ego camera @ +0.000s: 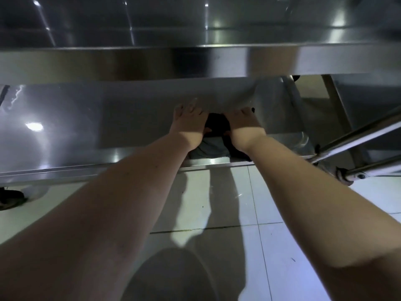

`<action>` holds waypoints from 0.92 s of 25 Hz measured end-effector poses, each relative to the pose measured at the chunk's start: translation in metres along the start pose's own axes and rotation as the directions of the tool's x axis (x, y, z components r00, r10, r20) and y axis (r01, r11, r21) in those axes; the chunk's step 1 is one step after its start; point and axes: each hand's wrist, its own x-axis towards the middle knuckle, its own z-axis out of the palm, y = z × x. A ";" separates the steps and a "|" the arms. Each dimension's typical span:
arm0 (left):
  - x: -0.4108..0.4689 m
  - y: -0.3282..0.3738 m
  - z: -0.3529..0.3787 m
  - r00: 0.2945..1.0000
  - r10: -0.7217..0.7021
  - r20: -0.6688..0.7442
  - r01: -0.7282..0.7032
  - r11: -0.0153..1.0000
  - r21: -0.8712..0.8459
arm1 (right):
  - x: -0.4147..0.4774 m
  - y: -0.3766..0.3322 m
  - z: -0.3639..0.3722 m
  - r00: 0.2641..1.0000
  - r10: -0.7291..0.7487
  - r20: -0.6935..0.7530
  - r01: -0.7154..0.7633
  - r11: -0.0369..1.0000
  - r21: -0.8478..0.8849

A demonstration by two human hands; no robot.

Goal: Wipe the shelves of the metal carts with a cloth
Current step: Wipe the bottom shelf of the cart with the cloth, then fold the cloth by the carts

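Down on the lower cart shelf [76, 127], tucked right under the upper shelf lip [152, 64] at 12 o'clock, a dark cloth [218, 123] is pinned flat close to the shelf's front edge by both hands. The left hand [188, 118] is laid open with fingers straight and spread, and the right hand [243, 120] is flat too, though its fingertips are partly hidden by the lip, so headroom is tight. Loads of bare steel is left toward 9 o'clock, while 3 o'clock is hemmed in by slanted tubes [358, 135].
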 end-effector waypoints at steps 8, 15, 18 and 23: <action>-0.119 -0.002 -0.057 0.962 0.163 -0.221 -0.174 0.984 -0.029 | -0.116 -0.044 -0.043 0.938 -0.160 -0.309 0.158 0.987 -0.031; -0.231 -0.023 -0.160 0.957 0.081 -0.277 -0.109 0.990 -0.089 | -0.187 -0.104 -0.122 0.917 -0.251 -0.310 0.312 0.935 0.166; -0.263 -0.021 -0.218 0.972 0.084 -0.220 -0.107 0.990 -0.096 | -0.215 -0.123 -0.178 0.937 -0.221 -0.271 0.292 0.922 0.256; -0.314 -0.009 -0.335 0.983 0.009 -0.184 -0.047 0.979 -0.200 | -0.261 -0.141 -0.297 0.982 -0.150 -0.111 0.172 0.959 0.226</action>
